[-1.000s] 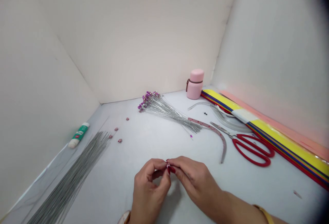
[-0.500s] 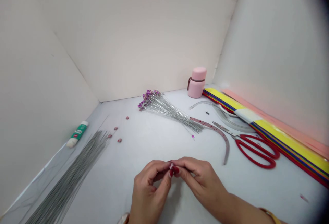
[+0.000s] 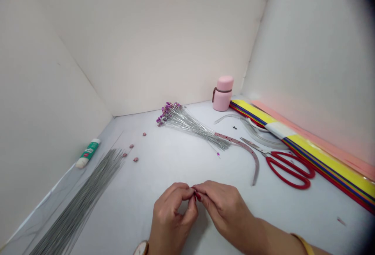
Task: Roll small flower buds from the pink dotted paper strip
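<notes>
My left hand [image 3: 174, 210] and my right hand [image 3: 224, 208] meet at their fingertips, low in the middle of the view. Both pinch one tiny pink folded paper star, now almost wholly covered by the fingers and red nails. Several similar pink paper stars [image 3: 135, 159] lie on the table to the left. Beyond my right hand curves a pink dotted paper strip [image 3: 254, 160]. Further back rests a bundle of silvery wire stems [image 3: 196, 124] tipped with purple and pink stars [image 3: 167, 109].
Grey wires [image 3: 84, 200] lie in a sheaf at left, near a green-and-white glue stick [image 3: 88, 153]. To the right are red-handled scissors [image 3: 290, 169], clear tubing [image 3: 263, 141] and coloured paper strips [image 3: 322, 149]. A pink flask [image 3: 223, 94] stands near the back wall.
Fingertips have closed further over the paper star, hiding what showed of it before. My left wrist has turned, bringing a watch into view. The camera view shifted slightly.
</notes>
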Demonstrator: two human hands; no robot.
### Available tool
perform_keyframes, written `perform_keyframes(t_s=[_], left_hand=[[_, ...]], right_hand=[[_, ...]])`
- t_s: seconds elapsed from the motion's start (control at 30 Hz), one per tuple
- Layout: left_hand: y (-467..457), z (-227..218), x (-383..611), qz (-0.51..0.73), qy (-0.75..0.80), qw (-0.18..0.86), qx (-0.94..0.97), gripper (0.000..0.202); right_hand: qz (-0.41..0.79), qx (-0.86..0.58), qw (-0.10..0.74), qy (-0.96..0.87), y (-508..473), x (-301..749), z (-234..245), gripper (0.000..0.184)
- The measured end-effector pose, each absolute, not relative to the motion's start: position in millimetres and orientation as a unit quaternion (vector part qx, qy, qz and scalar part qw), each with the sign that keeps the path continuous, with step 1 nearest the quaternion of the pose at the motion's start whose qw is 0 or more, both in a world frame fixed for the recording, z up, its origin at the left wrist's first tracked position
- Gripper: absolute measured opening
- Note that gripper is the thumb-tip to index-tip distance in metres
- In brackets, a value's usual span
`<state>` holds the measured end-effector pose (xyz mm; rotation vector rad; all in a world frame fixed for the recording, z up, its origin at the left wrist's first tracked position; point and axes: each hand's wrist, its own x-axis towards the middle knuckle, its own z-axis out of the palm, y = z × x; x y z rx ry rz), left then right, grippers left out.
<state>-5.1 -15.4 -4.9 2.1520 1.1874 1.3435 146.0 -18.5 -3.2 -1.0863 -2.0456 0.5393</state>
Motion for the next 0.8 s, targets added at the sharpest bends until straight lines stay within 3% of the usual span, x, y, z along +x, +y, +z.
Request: perform_keyframes(t_s=[0.1, 0.23, 0.33, 0.63, 0.8], left_hand=[[-16.3, -4.3, -5.5, 0.472, 0.423, 0.203, 0.746, 0.013], [-16.1, -3.5, -8.7, 0.473, 0.42, 0.324, 0.704, 0.015], [-15.2, -3.2, -10.3, 0.473, 0.406, 0.352, 0.699, 0.016], [-16.7, -5.3, -9.0, 0.461, 0.447, 0.399, 0.654, 0.014], [-16.3, -5.7, -10.1, 0.457, 0.447, 0.307, 0.705, 0.012]], right_hand=[[0.219, -0.423, 0.385, -0.79, -19.3, 144.8, -4.2, 0.024], [0.35, -0.439, 0.424, -0.711, -17.2, 145.5, -0.1, 0.022], [0.405, -0.437, 0.43, -0.679, -15.5, 146.4, 2.2, 0.023], [0.285, -0.424, 0.439, -0.739, -14.5, 148.7, -2.0, 0.021], [0.268, -0.401, 0.43, -0.763, -14.6, 149.3, -5.8, 0.024]])
